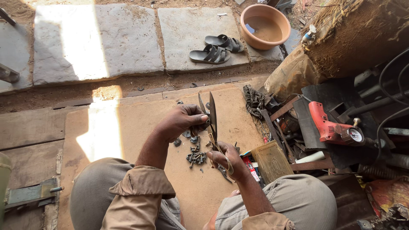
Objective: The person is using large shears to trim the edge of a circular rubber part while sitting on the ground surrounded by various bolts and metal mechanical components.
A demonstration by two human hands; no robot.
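Seated on a wooden board (pixel 140 123), knees spread, looking down at both hands. Left hand (pixel 183 121) raised over the board, fingers (pixel 203 119) clenched around the middle of a pair of shears (pixel 212 117), near the pivot. Blades pointing up and away, slightly parted, tips toward the far edge of the board. Right hand (pixel 228 159) lower and nearer, fingers closed on the shears' handle (pixel 221 155), a loop of it curving past the palm. Just below the left hand, a small pile of dark bolts (pixel 197 156) lying on the board, a few strays beside it. Right of the right hand, a flat rectangular tin (pixel 271 161) and a small red-and-white tube (pixel 248 164), touching or nearly so. Farther right, cluttered tools: a red drill (pixel 323 123), a round gauge (pixel 354 135), dark cloth (pixel 255 100), metal bars. Far side, beyond a strip of dirt, stone slabs (pixel 128 38) with a pair of grey sandals (pixel 218 49) and an orange basin (pixel 265 25) holding murky water. Bright sun patch across slab and board on the left.
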